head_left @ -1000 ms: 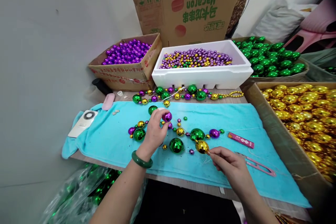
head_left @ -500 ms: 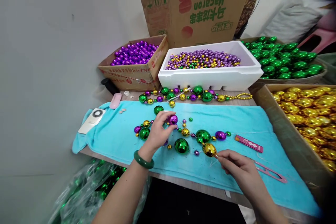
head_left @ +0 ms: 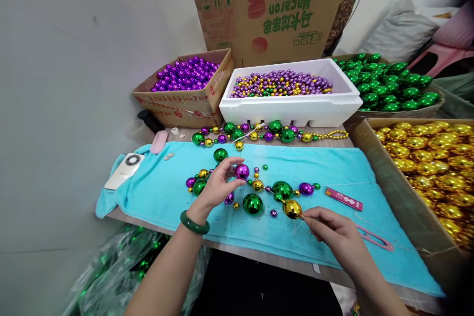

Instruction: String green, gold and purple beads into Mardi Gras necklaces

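My left hand [head_left: 218, 185], with a dark green bangle [head_left: 194, 223] on its wrist, curls thumb and fingers around a shiny purple bead [head_left: 242, 172] above the blue towel [head_left: 148, 197]. My right hand [head_left: 331, 227] pinches a thin needle-like piece [head_left: 302, 217] at the end of a large gold bead [head_left: 293, 209]. From the gold bead a thin line runs up-left toward small beads by the purple one. A big green bead [head_left: 253, 204] lies between my hands, and another green bead [head_left: 282, 190] sits behind the gold one, beside a purple oval bead [head_left: 306, 188].
A finished-looking bead string [head_left: 274, 128] lies behind the towel. Beyond it stand a white foam box [head_left: 289, 108] and a carton of purple beads [head_left: 174, 106]. Gold beads fill a carton [head_left: 400, 192] at right. A pink thread snipper [head_left: 375, 238] and small magenta box [head_left: 344, 199] lie nearby.
The whole view has shifted slightly left. My left hand still holds the purple bead, and my right hand keeps its pinch beside the gold bead. Little else differs.
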Demonstrator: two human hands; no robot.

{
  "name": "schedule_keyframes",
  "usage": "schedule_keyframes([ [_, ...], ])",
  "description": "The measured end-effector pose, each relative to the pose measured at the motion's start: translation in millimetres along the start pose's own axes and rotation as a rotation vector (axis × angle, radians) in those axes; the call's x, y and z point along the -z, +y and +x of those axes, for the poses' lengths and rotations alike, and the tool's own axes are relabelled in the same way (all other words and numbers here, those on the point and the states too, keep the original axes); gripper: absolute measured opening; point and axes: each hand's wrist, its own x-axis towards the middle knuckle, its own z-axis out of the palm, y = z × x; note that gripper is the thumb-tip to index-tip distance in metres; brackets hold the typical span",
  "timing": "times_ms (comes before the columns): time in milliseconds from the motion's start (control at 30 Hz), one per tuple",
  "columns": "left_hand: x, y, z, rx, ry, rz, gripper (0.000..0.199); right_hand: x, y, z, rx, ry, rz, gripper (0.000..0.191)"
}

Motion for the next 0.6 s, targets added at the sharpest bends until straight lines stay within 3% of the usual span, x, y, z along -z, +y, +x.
schedule_keyframes([
  [200,-4.5,7,-2,0.11,-0.155,-0.132,0.041,5,0,4,-0.025,-0.037,-0.018,0.03],
  [367,-9.5,9,-1,0.192,-0.136,-0.259,0.04,5,7,8,-0.016,-0.049,0.0,0.027],
  [600,-27.8,8,-4,0.222,-0.176,-0.249,0.044,-7,5,11,-0.066,-0.054,0.081,0.032],
])
